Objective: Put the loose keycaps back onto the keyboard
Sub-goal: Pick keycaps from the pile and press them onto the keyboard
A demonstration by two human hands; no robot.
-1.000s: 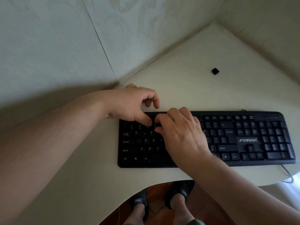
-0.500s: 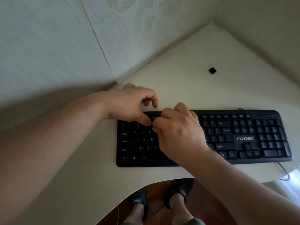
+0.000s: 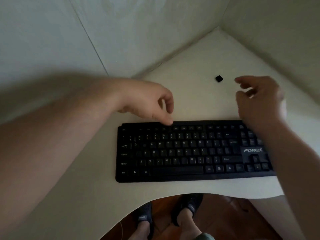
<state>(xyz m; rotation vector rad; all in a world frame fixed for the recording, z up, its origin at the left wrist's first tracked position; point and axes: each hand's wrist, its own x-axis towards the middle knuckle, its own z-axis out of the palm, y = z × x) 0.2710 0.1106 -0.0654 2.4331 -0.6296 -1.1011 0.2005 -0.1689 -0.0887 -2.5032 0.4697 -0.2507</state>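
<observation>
Looking down at my cream table [image 3: 199, 94], which fills the corner between two pale patterned walls [image 3: 138, 32] and has a curved cutout on my side. Through that cutout I can see the wooden floor [image 3: 225, 219] and my feet in dark shoes [image 3: 190, 207].

Next biggest thing is the black keyboard [image 3: 190, 153], lying flat near the front edge of the table, with a white FOREV logo on its right part. Pretty dark shot, but there looks to be a gap in the letter rows between Q and E, another left of S, and one between B and M. Can't say more than that, the keys are hard to read.

My left hand [image 3: 152, 103] sits at the back edge of the keyboard, fingers loosely curled, holding nothing, thumb tip just touching the top rim above the function row. My right hand [image 3: 259, 97] is blurry, raised above the table behind the keyboard's right end, fingers spread and relaxed, nothing in it, and the forearm crosses over the number pad.

Smallest bit: one loose black keycap [image 3: 219, 78] on the bare table well behind the keyboard, just left of my right fingertips, not touched.
</observation>
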